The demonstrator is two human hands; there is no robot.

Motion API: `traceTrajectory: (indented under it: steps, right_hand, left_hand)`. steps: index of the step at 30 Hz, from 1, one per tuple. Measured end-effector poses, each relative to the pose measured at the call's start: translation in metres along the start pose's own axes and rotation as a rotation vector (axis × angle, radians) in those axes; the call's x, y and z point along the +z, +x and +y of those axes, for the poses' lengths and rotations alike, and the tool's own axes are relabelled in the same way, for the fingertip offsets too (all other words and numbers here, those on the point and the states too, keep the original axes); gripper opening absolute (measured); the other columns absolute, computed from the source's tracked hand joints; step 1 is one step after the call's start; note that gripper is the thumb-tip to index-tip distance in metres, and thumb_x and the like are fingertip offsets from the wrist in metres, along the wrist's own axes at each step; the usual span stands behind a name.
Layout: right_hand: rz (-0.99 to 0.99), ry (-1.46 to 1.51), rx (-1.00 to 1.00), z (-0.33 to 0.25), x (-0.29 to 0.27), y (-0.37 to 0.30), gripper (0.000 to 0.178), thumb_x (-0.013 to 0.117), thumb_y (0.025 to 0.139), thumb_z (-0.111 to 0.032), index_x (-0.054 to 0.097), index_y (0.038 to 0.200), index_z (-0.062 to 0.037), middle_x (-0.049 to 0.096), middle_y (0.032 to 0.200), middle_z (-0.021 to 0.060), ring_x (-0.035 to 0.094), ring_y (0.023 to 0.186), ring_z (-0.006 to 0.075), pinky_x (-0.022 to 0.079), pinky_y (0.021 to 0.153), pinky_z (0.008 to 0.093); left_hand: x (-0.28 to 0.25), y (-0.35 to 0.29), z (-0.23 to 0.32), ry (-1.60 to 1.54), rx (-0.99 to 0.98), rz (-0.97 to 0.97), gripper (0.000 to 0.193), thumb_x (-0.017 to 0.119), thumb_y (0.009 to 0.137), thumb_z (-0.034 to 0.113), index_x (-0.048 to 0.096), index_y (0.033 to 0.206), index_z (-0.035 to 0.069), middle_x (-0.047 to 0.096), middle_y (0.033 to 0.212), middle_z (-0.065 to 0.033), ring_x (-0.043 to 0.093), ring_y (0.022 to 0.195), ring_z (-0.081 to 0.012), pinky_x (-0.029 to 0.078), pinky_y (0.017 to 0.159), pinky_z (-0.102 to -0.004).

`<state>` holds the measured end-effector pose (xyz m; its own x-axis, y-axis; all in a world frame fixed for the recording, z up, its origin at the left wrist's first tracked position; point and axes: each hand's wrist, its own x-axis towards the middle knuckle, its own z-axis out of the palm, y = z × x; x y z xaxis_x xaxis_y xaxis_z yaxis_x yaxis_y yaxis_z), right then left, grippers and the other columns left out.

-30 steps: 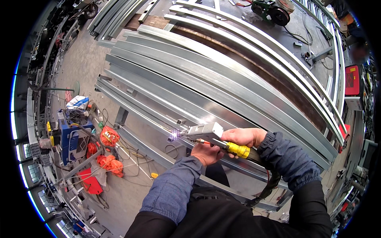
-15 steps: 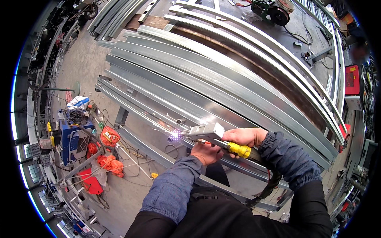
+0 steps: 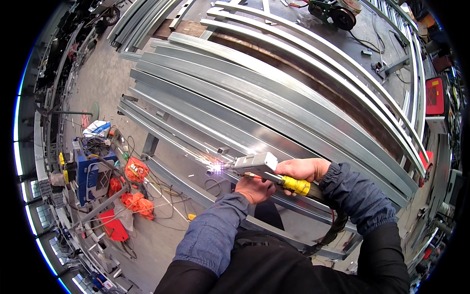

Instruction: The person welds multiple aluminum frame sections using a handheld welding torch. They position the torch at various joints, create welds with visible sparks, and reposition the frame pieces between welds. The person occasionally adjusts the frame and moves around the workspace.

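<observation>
Grip of the right hand [image 3: 299, 170] was closed around the torch [image 3: 254, 160], which pointed left and slightly far, toward sparks [image 3: 214, 167] at the steel rails [image 3: 166, 133]. Left hand [image 3: 253, 190], its hold unclear, lay nearer the tip. Boxy and silver-grey, the torch had a yellow collar [image 3: 295, 185].

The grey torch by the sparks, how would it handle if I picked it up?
The torch would probably feel rigid, given its boxy body. The thick dark hose behind its yellow collar likely adds drag, though its curve suggests some flex.
</observation>
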<state>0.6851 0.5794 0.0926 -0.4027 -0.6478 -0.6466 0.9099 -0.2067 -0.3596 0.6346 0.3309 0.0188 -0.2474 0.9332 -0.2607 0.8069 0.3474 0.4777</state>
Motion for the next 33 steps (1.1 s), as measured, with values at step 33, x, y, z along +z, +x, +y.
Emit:
traceTrajectory:
  steps: [33]
  right_hand:
    - [1.185, 0.071, -0.7, 0.33, 0.326, -0.092, 0.074, 0.063, 0.113, -0.051, 0.045, 0.167, -0.0039, 0.072, 0.134, 0.0091, 0.068, 0.113, 0.0188, 0.055, 0.1, 0.0347]
  left_hand:
    - [0.016, -0.006, 0.018, 0.165, 0.232, 0.305, 0.031, 0.068, 0.102, 0.043, 0.066, 0.094, 0.014, 0.067, 0.099, -0.0076, 0.063, 0.103, -0.0301, 0.045, 0.093, -0.0484]
